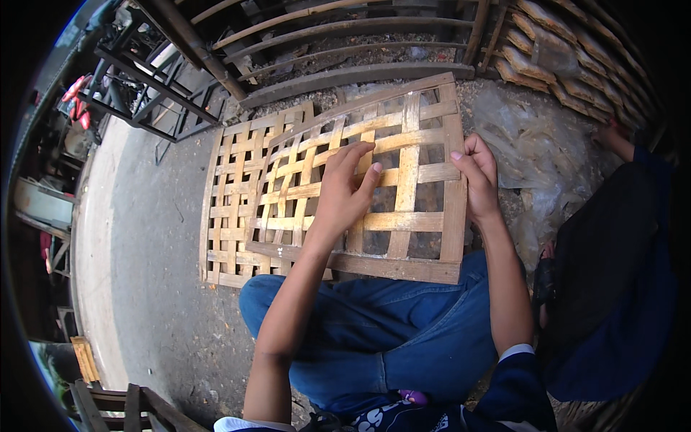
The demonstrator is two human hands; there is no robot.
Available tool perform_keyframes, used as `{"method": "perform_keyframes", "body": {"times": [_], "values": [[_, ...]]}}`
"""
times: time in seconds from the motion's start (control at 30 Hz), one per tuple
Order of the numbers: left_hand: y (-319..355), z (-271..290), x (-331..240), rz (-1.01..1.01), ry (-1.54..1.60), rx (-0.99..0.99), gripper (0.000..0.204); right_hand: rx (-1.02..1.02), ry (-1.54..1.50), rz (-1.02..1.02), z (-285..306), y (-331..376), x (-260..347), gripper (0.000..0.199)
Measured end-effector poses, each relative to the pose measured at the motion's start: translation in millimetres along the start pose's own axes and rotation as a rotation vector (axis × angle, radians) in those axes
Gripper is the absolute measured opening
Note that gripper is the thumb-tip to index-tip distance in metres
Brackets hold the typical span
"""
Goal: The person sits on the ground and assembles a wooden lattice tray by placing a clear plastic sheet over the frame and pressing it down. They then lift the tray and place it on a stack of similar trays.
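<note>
In front of me a rectangular woven panel of pale split-bamboo strips (407,169) in a flat wooden frame is held tilted above my lap. My right hand (481,178) grips the frame's right side, thumb on top and the other fingers curled behind. Over the middle of the weave lies my left hand (344,189), open, its thumb and fingers apart and close to the strips; whether it presses on them I cannot tell. A second woven panel (232,193) is on the ground to the left, partly covered by the first.
Crumpled clear plastic sheeting (518,137) covers the ground at right. Stacked panels with pale flat pieces (551,54) stand at the far right. A person in dark clothes (612,266) sits beside me. A bamboo rack (345,32) is ahead; a black metal frame (155,90) stands far left.
</note>
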State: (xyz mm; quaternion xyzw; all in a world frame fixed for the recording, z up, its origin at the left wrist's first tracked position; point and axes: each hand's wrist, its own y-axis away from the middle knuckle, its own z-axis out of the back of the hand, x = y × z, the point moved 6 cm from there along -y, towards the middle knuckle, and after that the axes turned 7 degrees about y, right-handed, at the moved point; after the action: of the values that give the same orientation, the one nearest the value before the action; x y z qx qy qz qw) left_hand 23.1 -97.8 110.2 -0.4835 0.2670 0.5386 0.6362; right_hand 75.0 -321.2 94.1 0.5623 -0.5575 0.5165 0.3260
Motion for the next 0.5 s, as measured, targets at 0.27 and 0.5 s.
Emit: {"method": "perform_keyframes", "body": {"times": [0.27,0.5], "values": [[-0.7,-7.1,0.6,-0.095,-0.241,0.062,0.035,0.027,0.075,0.028,8.5,-2.1,-6.2,0.022],[-2.0,-2.9,4.2,-0.124,-0.279,-0.005,0.030,0.019,0.094,0.028,7.8,-0.2,-2.6,0.017]]}}
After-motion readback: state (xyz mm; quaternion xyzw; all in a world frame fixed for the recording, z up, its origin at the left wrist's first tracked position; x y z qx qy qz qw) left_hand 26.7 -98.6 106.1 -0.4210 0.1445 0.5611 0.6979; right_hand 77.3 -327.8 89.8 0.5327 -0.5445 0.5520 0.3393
